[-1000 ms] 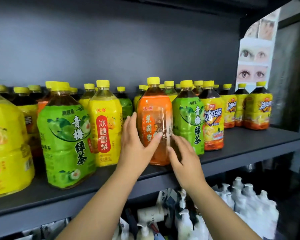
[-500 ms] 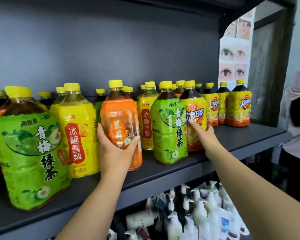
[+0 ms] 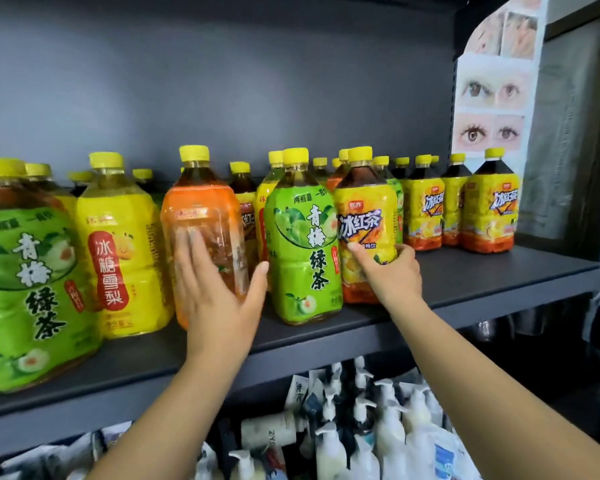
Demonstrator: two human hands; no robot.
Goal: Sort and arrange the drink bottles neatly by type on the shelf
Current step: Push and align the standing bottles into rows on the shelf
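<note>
Right hand (image 3: pixel 392 275) grips an iced-tea bottle (image 3: pixel 364 209) on the dark shelf (image 3: pixel 499 275).

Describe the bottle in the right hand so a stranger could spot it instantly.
On the dark grey shelf, look at the front row, right of centre. The yellow-and-orange bottle is just right of the green-label bottle, gripped by the right hand. Unlike its matching group far right, it stands forward among other types.

Rear bottles (image 3: pixel 320 162) mostly hidden, left hand (image 3: pixel 219 296) motion-blurred

Glossy plastic bottles (image 3: pixel 303 237), matt shelf (image 3: pixel 465 282)
</note>
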